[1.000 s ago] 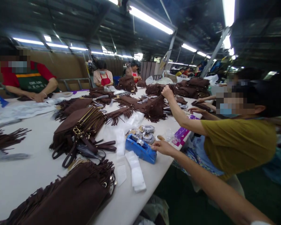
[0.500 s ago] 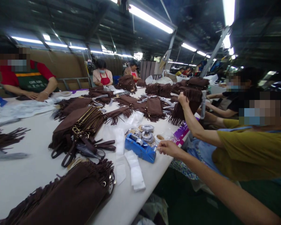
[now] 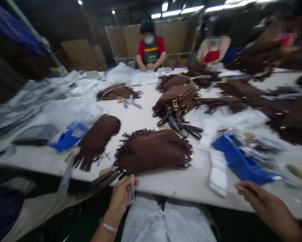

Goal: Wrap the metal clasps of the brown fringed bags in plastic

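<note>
Strip of pale translucent plastic film (image 3: 132, 191), at the near edge of the white bench (image 3: 141, 107), beside a dark-brown fringed bag (image 3: 151, 151); presumably light, limp, slippery; best pinched by its rim. My left hand (image 3: 120, 195) grips it. My right hand (image 3: 264, 201), fingers close together, near the blue plastic tape dispenser (image 3: 238, 161); contents, if any, too blurred to tell.

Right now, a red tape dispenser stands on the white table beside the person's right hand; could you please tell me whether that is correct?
Not quite: the head view shows the tape dispenser is blue, not red; it does stand on the white table beside the person's right hand.
</note>
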Motion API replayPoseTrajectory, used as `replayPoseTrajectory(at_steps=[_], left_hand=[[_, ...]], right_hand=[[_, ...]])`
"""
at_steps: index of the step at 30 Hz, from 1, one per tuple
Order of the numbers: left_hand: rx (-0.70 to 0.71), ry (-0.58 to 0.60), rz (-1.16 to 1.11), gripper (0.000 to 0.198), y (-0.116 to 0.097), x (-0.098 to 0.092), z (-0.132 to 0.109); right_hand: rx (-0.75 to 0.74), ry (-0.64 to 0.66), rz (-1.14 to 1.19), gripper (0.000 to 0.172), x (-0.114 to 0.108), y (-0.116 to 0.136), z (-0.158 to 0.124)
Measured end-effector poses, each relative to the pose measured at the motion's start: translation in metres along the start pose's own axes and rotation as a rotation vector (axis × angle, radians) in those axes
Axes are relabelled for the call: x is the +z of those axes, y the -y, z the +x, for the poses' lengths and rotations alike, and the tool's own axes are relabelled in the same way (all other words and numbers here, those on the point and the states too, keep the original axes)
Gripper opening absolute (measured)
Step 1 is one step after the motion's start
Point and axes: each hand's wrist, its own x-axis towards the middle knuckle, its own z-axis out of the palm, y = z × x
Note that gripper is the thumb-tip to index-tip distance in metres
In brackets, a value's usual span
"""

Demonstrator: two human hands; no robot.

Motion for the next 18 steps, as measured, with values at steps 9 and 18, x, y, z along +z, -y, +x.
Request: replayPoseTrajectory(at_steps=[9, 18], left_hand=[[-0.011, 0.342, -0.139, 0.025, 0.014, -0.024, 0.018], [0.083, 0.312, -0.182, 0.019, 0.023, -0.029, 0.026]], right_hand=[[-0.524, 0.719, 0.577, 0.019, 0.155, 0.262, -0.014], [-0.734, 0.607, 0.052, 0.023, 0.192, 0.302, -0.010]])
